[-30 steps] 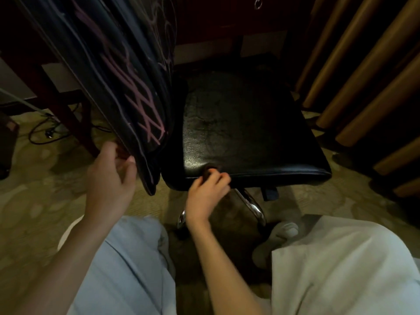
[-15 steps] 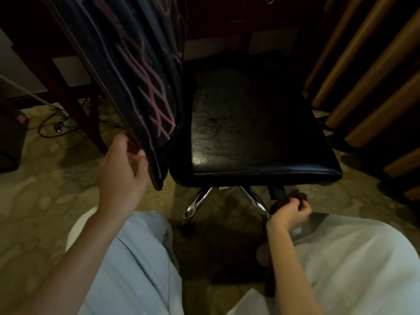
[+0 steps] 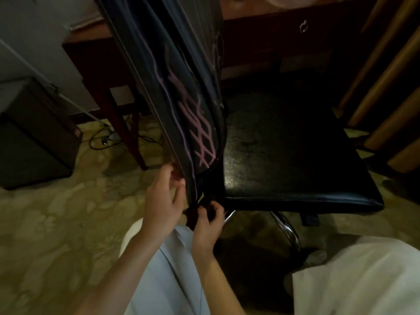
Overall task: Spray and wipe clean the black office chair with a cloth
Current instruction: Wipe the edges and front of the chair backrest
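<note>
The black office chair has a shiny, worn seat (image 3: 284,155) at centre right. Its back (image 3: 181,87), draped in dark fabric with pink lines, hangs at centre left. My left hand (image 3: 163,201) grips the lower edge of that back, thumb on the near side. Just to its right, my right hand (image 3: 208,226) holds a bunched dark cloth (image 3: 193,214) against the bottom corner of the back, where it meets the seat's front left corner. No spray bottle is in view.
The chair's chrome base (image 3: 286,228) shows under the seat. A wooden desk with a ring-pull drawer (image 3: 303,27) stands behind it, one desk leg (image 3: 122,123) at left. A black box (image 3: 34,137) and a floor cable (image 3: 102,139) lie left, curtains (image 3: 386,76) right. My knees fill the bottom edge.
My right hand, with the cloth, has swung from under the seat's front right edge over to the bottom corner of the chair back. My left hand keeps its hold.
</note>
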A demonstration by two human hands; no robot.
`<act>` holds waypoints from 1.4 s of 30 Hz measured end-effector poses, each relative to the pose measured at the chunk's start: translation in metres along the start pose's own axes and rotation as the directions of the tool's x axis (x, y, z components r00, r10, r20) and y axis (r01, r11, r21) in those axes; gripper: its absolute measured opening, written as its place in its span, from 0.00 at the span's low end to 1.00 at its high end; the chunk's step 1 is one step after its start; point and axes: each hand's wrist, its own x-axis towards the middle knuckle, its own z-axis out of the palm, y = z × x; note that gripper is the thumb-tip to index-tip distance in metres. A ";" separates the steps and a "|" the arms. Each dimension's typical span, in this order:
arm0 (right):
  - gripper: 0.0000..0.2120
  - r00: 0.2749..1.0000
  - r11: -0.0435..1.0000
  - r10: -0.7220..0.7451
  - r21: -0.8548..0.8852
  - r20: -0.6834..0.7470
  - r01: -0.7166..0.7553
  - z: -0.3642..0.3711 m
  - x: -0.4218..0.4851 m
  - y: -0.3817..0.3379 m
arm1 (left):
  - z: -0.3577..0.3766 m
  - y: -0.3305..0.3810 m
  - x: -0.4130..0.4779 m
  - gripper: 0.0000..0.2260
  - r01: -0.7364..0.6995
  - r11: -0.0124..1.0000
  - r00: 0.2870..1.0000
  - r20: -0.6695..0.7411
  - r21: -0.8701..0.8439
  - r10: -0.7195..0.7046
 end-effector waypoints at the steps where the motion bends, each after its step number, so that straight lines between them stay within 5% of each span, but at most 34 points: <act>1: 0.15 0.999 0.999 -0.032 -0.010 -0.012 0.031 -0.006 0.002 -0.008 | -0.002 0.001 0.000 0.09 0.021 1.000 1.000 0.015 -0.016 -0.021; 7: 0.11 0.976 0.977 -0.213 0.012 0.041 0.213 -0.044 0.021 -0.125 | -0.023 0.019 0.002 0.10 0.063 0.996 0.996 -0.059 -0.070 -0.067; 10: 0.12 0.869 0.892 -0.447 0.034 0.213 0.451 -0.041 0.011 -0.197 | -0.046 0.044 0.012 0.11 0.012 0.994 0.987 -0.161 -0.106 -0.029; 12: 0.11 0.700 0.744 -0.637 0.020 0.323 0.668 -0.033 -0.011 -0.244 | -0.063 0.064 0.021 0.11 -0.051 0.993 0.973 -0.231 -0.107 0.025; 15: 0.10 0.330 0.362 -0.842 -0.008 0.427 0.932 -0.014 -0.044 -0.298 | -0.085 0.094 0.033 0.10 -0.169 0.979 0.940 -0.317 -0.118 0.125; 18: 0.12 0.017 -0.014 -0.845 -0.054 0.535 0.998 0.009 -0.058 -0.319 | -0.097 0.119 0.043 0.11 -0.245 0.956 0.919 -0.354 -0.162 0.176; 21: 0.12 -0.151 -0.296 -0.751 -0.124 0.642 0.947 0.023 -0.046 -0.307 | -0.099 0.126 0.049 0.11 -0.246 0.955 0.923 -0.341 -0.164 0.179; 26: 0.13 -0.119 -0.352 -0.705 -0.199 0.699 0.915 -0.001 0.000 -0.247 | -0.101 0.118 0.053 0.10 -0.247 0.956 0.928 -0.322 -0.157 0.187; 31: 0.16 0.217 -0.185 -0.606 -0.401 0.766 0.897 -0.045 0.031 -0.171 | -0.101 0.116 0.053 0.11 -0.235 0.956 0.937 -0.303 -0.176 0.174; 33: 0.17 0.291 -0.131 -0.537 -0.419 0.792 0.898 -0.050 0.030 -0.153 | -0.100 0.114 0.051 0.12 -0.229 0.957 0.938 -0.305 -0.178 0.167; 36: 0.16 0.379 0.089 -0.620 -0.418 0.687 0.904 -0.047 0.014 -0.161 | -0.099 0.112 0.049 0.13 -0.230 0.958 0.938 -0.301 -0.173 0.171; 38: 0.15 0.316 0.123 -0.748 -0.347 0.584 0.930 -0.040 -0.006 -0.195 | -0.098 0.113 0.048 0.13 -0.239 0.957 0.934 -0.309 -0.163 0.180; 42: 0.13 -0.006 -0.105 -0.882 -0.186 0.472 0.977 -0.015 -0.050 -0.284 | -0.096 0.120 0.042 0.11 -0.259 0.957 0.923 -0.325 -0.134 0.204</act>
